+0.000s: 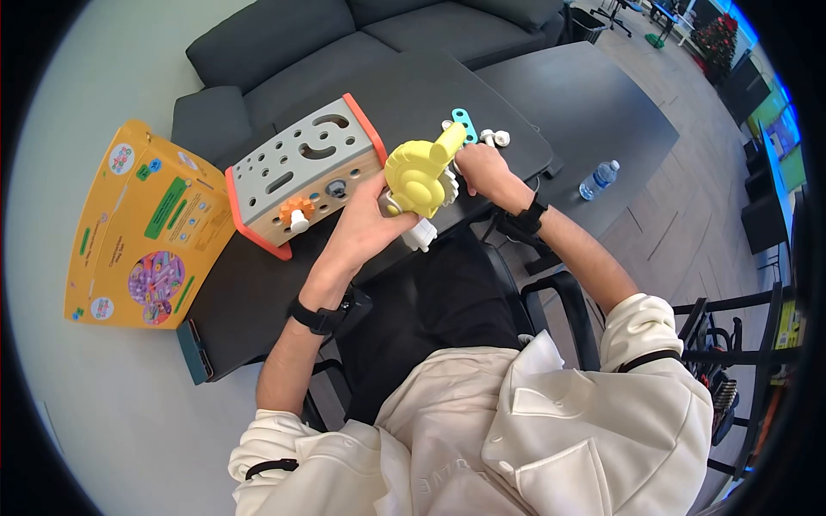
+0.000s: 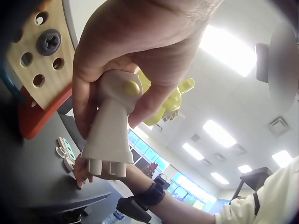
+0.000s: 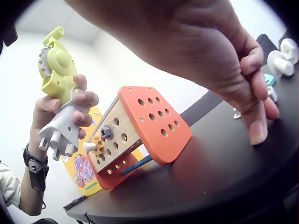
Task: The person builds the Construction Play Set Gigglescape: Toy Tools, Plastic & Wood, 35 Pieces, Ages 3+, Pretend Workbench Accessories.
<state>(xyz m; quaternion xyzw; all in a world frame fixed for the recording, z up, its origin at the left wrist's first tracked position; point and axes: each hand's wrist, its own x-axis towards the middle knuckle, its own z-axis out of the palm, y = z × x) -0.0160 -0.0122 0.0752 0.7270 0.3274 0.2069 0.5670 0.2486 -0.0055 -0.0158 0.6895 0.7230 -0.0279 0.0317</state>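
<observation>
My left hand (image 1: 366, 225) grips a yellow-green toy circular saw (image 1: 419, 182) above the table's front edge. Grey teeth show along its blade. The saw's pale grey handle (image 2: 110, 128) ends in several short pegs, and my fingers wrap its upper part in the left wrist view. My right hand (image 1: 489, 175) reaches down to the tabletop beside a teal strip with holes (image 1: 465, 125) and white toy screws (image 3: 282, 60). Its thumb points down at the table surface in the right wrist view, with the fingers loosely bent. No object shows between them.
Left of centre stands a toy toolbox (image 1: 292, 155) with orange-red ends, bearing an orange gear (image 1: 295, 209) and a grey bolt (image 1: 336, 188). A yellow package (image 1: 120, 228) stands beyond it. A water bottle (image 1: 600, 179) is at the right; a grey sofa (image 1: 318, 52) stands behind.
</observation>
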